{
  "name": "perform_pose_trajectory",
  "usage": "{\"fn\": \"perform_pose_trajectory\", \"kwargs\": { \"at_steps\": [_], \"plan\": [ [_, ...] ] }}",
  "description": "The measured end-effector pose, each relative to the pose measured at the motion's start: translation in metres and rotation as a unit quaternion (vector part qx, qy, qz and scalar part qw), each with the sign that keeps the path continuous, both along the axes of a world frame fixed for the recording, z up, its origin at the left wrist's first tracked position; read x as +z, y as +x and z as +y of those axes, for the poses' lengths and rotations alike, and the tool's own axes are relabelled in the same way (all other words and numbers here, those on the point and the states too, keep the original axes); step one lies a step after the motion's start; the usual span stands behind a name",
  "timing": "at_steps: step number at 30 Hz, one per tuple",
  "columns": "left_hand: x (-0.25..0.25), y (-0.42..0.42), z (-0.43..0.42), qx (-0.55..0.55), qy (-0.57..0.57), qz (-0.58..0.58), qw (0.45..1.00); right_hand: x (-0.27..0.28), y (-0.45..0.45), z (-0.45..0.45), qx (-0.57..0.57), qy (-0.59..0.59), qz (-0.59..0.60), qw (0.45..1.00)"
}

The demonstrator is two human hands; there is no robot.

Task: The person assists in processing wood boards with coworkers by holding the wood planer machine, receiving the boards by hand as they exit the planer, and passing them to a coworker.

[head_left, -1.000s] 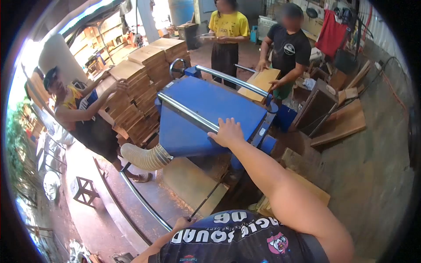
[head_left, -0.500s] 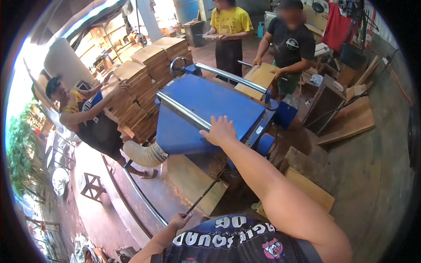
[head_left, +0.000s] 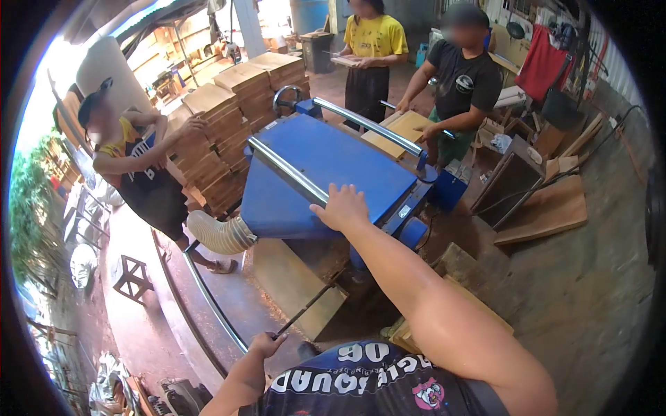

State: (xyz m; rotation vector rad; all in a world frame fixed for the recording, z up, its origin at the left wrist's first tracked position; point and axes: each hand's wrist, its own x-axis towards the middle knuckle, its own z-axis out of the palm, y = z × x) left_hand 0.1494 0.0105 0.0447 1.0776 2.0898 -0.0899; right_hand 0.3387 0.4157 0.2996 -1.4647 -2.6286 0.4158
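My right hand lies with fingers spread on the blue hood of a large woodworking machine, by the near end of a shiny metal roller. Low at the left, my left hand is closed around the end of a thin dark rod, which runs up towards the machine's underside. Across the machine, a co-worker in a black shirt has both hands at a light wooden board, partly hidden behind a second roller.
A ribbed hose leaves the hood at the left. Stacked boards stand behind, with a person leaning on them. Someone in a yellow shirt holds a thin flat piece. A curved metal rail and stool are left.
My view has shifted slightly. The co-worker's board sits a little closer to the machine, and one of their hands has moved down along it. My hands keep their places.
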Motion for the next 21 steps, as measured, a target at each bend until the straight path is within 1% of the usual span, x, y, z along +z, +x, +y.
{"fn": "perform_pose_trajectory", "kwargs": {
  "at_steps": [2, 5, 8, 11, 15, 17, 20, 21],
  "plan": [
    [0.0, 0.002, -0.001, -0.003, 0.008, 0.009, 1.0, 0.001, -0.001, 0.001, 0.001, -0.007, -0.006, 1.0],
    [0.009, 0.004, 0.001, 0.018, 0.014, -0.006, 1.0, -0.008, -0.003, 0.003, -0.007, 0.026, -0.003, 1.0],
    [0.014, 0.004, 0.002, 0.022, 0.012, -0.023, 0.999, -0.005, -0.003, 0.001, -0.01, 0.019, -0.004, 1.0],
    [0.012, 0.001, 0.002, -0.007, 0.013, -0.02, 1.0, -0.013, -0.005, 0.002, -0.021, 0.031, 0.008, 0.999],
    [0.002, -0.005, 0.002, -0.007, 0.025, -0.062, 0.998, -0.005, -0.005, 0.001, -0.033, 0.008, -0.001, 0.999],
    [0.006, -0.007, 0.003, -0.019, 0.017, -0.072, 0.997, -0.004, -0.006, 0.0, -0.047, 0.006, -0.01, 0.999],
    [0.018, -0.005, 0.006, 0.001, 0.014, -0.093, 0.996, -0.003, -0.007, 0.001, -0.053, -0.004, -0.006, 0.999],
    [0.006, -0.007, 0.0, -0.016, 0.062, -0.085, 0.994, -0.002, -0.008, -0.001, -0.061, 0.0, -0.008, 0.998]
  ]
}}
